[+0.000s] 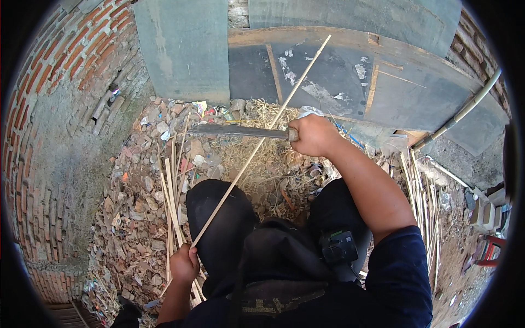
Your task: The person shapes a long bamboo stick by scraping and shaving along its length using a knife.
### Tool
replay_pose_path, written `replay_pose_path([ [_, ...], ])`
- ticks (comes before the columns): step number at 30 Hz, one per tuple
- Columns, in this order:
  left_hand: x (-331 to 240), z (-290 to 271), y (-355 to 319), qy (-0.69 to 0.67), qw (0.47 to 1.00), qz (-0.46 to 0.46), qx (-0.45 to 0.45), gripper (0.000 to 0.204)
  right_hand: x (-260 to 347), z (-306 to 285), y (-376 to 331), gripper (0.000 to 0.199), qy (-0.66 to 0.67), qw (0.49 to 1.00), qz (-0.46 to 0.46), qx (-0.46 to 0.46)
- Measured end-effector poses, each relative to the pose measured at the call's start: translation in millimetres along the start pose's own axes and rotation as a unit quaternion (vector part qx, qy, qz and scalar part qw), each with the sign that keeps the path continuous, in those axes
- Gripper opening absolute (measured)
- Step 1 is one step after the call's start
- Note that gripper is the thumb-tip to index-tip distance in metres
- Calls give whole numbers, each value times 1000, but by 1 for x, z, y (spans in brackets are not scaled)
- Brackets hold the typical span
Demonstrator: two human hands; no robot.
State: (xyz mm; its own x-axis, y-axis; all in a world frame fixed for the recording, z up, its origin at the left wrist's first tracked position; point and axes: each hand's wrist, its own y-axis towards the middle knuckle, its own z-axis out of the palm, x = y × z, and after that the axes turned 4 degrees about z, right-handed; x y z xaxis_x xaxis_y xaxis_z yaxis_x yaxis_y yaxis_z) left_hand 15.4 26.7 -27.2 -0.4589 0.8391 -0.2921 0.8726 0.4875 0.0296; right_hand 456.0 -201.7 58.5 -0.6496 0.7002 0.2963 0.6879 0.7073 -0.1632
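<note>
My left hand (184, 264) grips the near end of a long thin bamboo strip (262, 135), which runs up and to the right over my left knee toward the dark boards. My right hand (313, 135) is closed on the handle of a long dark blade (236, 131). The blade lies level, pointing left, and crosses the strip near its middle. Both knees are in dark trousers below the strip.
Several cut bamboo strips (170, 199) lie on the rubble by my left leg, more (421, 191) to the right. Straw shavings (268, 158) pile in front. A brick wall (60, 109) curves on the left, dark boards (339, 76) lean ahead.
</note>
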Motion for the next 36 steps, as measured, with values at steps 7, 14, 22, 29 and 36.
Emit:
replay_pose_path([
  [7,0,-3,1,0,1000,7,12,40,11,-1,-8,35,-25,999,15,36],
  [14,-6,-3,5,4,1000,5,10,31,2,4,5,27,-20,1000,-2,19],
  [22,-4,-3,-3,12,1000,15,-17,34,14,3,4,33,-63,997,-13,42],
  [29,3,-6,-5,20,1000,19,5,32,0,5,-2,33,-48,998,-3,28],
  [36,-5,-6,2,22,1000,8,4,32,-21,2,1,29,-38,998,42,6],
])
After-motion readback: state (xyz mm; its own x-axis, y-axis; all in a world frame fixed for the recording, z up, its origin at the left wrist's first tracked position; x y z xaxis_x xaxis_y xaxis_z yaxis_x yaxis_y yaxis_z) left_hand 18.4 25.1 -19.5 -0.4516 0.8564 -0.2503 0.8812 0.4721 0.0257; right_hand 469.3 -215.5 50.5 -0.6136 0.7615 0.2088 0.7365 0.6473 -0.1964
